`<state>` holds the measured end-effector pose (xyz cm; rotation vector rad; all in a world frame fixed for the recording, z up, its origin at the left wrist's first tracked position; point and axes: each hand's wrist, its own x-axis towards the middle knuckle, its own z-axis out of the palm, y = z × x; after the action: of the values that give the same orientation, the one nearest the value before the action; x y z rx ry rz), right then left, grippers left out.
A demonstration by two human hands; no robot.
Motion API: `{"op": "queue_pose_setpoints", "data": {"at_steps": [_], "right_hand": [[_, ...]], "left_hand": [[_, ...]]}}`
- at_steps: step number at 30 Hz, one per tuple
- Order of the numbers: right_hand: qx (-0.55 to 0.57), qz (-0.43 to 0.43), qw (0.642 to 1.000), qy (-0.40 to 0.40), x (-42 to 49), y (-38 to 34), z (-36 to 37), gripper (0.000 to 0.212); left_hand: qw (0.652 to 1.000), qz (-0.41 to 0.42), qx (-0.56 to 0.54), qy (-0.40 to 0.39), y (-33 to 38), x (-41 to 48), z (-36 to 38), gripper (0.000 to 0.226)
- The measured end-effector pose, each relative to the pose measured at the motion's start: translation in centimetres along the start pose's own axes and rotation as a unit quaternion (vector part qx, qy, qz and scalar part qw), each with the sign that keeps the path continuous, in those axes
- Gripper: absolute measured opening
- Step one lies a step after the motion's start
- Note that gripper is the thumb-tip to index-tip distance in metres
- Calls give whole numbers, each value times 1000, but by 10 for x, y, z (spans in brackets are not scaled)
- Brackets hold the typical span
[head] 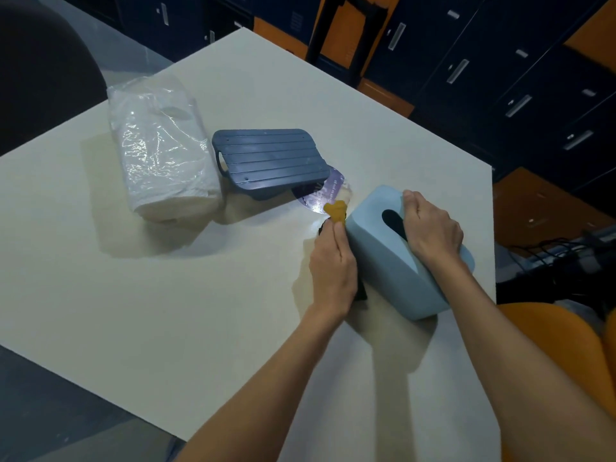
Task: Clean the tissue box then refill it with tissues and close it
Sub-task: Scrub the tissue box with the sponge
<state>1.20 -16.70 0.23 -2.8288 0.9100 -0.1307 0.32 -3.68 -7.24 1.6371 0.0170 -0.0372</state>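
Currently right hand (431,230) grips the tissue box (383,271) from above; left hand (333,265) beside it pinches a cloth (336,211).

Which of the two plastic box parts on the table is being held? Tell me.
The light blue plastic shell with the oval slot; the right hand grips it. The dark grey ribbed plastic panel lies untouched.

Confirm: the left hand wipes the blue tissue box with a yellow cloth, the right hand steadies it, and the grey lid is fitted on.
Wrong on the lid: in the head view the grey lid lies on the table, beside the tissue pack. The rest stands.
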Motion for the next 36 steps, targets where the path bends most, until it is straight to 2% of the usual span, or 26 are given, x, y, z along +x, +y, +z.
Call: {"op": "queue_pose_setpoints", "data": {"at_steps": [2,5,11,12,15,17,20,24,29,34,36], "right_hand": [[1,-2,1000,0,-1,0,0,50],[2,-1,1000,-2,-2,-1,-1,51],[14,1,1000,-5,-4,-2,-4,50],[13,0,1000,-5,-4,-2,-4,50],[13,-1,1000,-3,-4,-2,-3,51],[16,1,1000,-1,-4,-2,-2,51],[16,2,1000,1,-3,-1,-2,51],[13,-1,1000,4,-2,1,0,52],[17,-4,1000,14,0,3,1,51],[17,20,999,22,3,1,6,51],[17,28,999,22,4,1,7,51]], "left_hand": [[1000,14,-6,27,-4,-18,4,30],[999,-16,-6,38,-3,-47,11,36],[994,-78,-70,-34,-4,-106,17,25],[992,-95,-80,-18,-5,-103,9,27],[978,-129,-125,102,3,-60,-16,30],[974,-99,-162,122,11,-23,-20,29],[983,-76,-156,65,21,-1,3,34],[986,-33,-155,49,9,-36,34,46],[990,18,-137,-42,-5,-80,36,52],[991,-35,-126,23,11,-17,28,49],[988,-37,-144,36,17,-18,32,48]]}}
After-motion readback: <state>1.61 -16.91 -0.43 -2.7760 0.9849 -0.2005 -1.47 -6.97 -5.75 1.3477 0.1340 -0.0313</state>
